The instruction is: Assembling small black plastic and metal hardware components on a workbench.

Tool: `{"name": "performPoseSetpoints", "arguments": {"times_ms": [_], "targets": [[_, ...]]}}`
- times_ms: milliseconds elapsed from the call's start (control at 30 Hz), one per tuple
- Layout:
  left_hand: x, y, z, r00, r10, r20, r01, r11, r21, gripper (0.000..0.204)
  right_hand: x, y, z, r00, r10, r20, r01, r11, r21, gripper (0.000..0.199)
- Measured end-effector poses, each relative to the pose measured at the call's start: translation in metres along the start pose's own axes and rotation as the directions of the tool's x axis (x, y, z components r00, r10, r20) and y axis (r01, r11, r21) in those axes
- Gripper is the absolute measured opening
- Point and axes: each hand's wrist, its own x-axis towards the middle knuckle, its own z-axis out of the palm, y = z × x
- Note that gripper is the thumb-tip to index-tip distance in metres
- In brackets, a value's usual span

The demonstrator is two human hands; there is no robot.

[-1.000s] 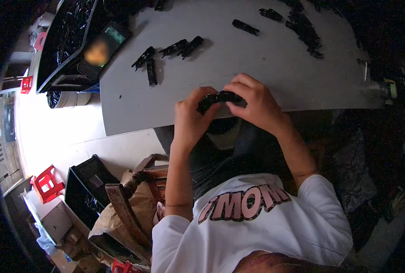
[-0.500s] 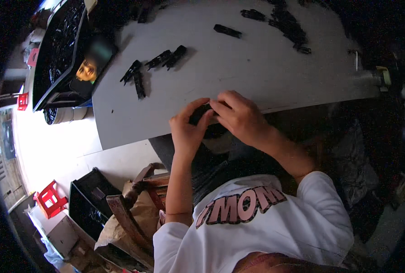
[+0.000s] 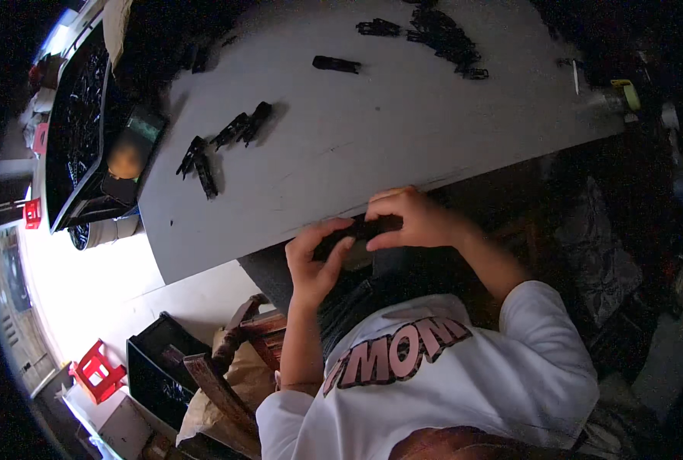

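At the table's near edge, my left hand (image 3: pixel 314 257) is closed around one end of a small black plastic piece (image 3: pixel 366 228), thumb below and fingers above. Its other end lies between the thumb and curled fingers of my right hand (image 3: pixel 414 218). Shade and my fingers hide much of the piece, so its exact shape is unclear. Beyond my hands on the grey table (image 3: pixel 295 176) lie long, narrow black plastic pieces: one pair (image 3: pixel 199 167) to the left, another pair (image 3: pixel 243 126) behind it, and a single piece (image 3: pixel 336 64) farther back.
A heap of black pieces (image 3: pixel 442 38) lies at the far side. At left stand a large black bin (image 3: pixel 88 138) full of black parts and a phone (image 3: pixel 130 153) propped against it. Below are a red stool (image 3: pixel 97 372), a black crate (image 3: pixel 161 360) and a wooden chair (image 3: pixel 226 383).
My right hand has drawn slightly away from my left and its fingers have spread wider around the black piece. Both hands are lower in view, and the view itself has shifted.
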Motion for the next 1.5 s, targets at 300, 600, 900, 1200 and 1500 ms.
{"name": "performPoseSetpoints", "arguments": {"times_ms": [300,600,900,1200,1500], "targets": [[0.002,0.008,0.004,0.971,0.241,-0.010,-0.236,0.958,0.161,0.022,-0.010,0.000,-0.012,1.000,-0.002,0.002,0.002,1.000,0.020,0.038],[0.004,0.015,0.023,0.979,0.072,-0.188,-0.074,0.997,-0.001,0.018,-0.014,-0.004,0.000,0.990,-0.057,-0.128,0.066,0.996,0.067,0.035],[0.003,0.002,0.025,0.962,0.244,0.120,-0.272,0.865,0.422,0.038,-0.027,0.062,-0.096,0.721,-0.085,-0.687,-0.343,0.818,-0.461,0.018],[0.003,0.003,0.004,0.933,0.338,0.124,-0.352,0.782,0.515,0.029,-0.037,0.122,-0.145,0.568,0.027,-0.823,-0.570,0.734,-0.369,0.023],[0.031,0.015,-0.018,0.951,0.305,-0.050,-0.227,0.800,0.555,0.021,0.049,0.044,-0.072,0.908,-0.149,-0.392,-0.133,0.785,-0.606,0.034]]}}
